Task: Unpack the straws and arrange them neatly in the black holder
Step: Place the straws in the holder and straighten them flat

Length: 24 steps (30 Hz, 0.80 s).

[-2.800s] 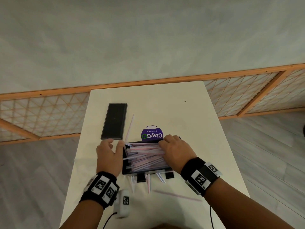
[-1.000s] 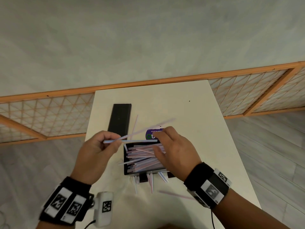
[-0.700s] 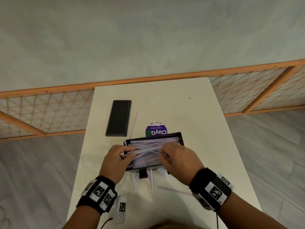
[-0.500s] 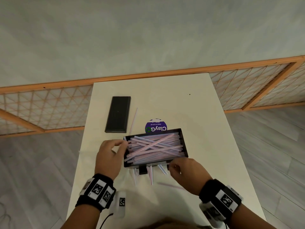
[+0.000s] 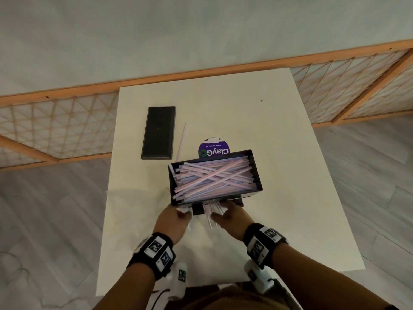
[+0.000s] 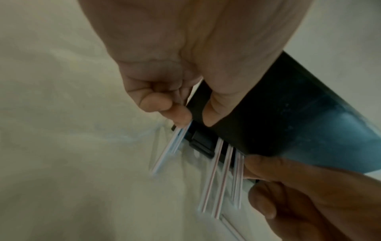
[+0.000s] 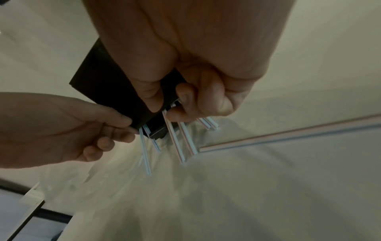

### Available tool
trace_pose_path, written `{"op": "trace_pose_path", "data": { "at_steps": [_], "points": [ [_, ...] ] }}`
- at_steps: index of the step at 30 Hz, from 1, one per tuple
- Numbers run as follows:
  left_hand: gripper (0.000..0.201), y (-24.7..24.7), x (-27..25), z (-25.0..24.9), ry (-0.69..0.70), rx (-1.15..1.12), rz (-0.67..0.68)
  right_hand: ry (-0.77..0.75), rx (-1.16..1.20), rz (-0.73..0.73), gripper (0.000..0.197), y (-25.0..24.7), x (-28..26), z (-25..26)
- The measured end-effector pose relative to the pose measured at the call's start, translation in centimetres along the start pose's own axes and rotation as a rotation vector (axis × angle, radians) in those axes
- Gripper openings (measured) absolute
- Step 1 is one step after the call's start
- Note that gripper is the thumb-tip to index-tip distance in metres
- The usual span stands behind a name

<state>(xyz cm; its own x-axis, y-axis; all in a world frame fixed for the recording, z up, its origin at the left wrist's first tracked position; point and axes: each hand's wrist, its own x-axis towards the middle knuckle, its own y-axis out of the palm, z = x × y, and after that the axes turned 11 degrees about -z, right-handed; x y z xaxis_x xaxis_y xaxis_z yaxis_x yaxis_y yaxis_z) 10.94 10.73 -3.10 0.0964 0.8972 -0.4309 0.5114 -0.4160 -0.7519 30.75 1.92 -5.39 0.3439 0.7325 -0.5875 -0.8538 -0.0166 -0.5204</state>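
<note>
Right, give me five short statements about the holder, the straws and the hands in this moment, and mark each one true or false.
1. Both hands grip the black holder at its near edge. True: the left hand and the right hand each hold that side.
2. The straws in the holder lie neatly parallel. False: many cross each other.
3. Some straw ends poke out of the holder's near side. True.
4. The black lid sits on top of the holder. False: it lies apart on the table, to the far left.
5. One loose straw lies between the lid and the purple sticker. True.
</note>
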Motion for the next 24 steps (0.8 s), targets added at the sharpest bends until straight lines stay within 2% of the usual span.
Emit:
{"op": "trace_pose_path", "data": {
  "at_steps": [2,6,9,11,13,15,20,24],
  "points": [
    [0.03,0.9,0.7,-0.1,-0.013,0.042,0.037,0.041,0.045,-0.01,0.066,0.9,0.6,0.4],
    [0.036,1.7,1.1,0.1,-0.065,0.072,0.1,0.098,0.102,-0.045,0.053,2.2,1.5,1.3],
    [0.034,1.8,1.3,0.2,-0.138,-0.05,0.149,0.183,0.17,0.013,0.021,2.7,2.0,2.0],
    [0.037,1.9,1.4,0.4,-0.201,-0.171,0.11,0.265,0.207,0.089,0.034,3.2,2.1,2.2],
    [0.041,2.0,1.3,0.3,-0.241,-0.238,0.1,0.291,0.202,0.136,0.033,3.4,2.0,2.0],
    [0.043,2.2,1.3,0.3,-0.249,-0.249,0.112,0.268,0.171,0.168,0.032,3.5,1.7,1.5],
    [0.038,2.5,2.0,1.4,-0.337,-0.36,0.175,0.042,-0.209,0.164,0.037,2.4,-0.1,-0.6],
    [0.029,2.6,1.6,1.3,-0.284,-0.362,0.179,0.049,-0.315,0.218,0.028,1.2,-1.3,-2.9]
  ]
}}
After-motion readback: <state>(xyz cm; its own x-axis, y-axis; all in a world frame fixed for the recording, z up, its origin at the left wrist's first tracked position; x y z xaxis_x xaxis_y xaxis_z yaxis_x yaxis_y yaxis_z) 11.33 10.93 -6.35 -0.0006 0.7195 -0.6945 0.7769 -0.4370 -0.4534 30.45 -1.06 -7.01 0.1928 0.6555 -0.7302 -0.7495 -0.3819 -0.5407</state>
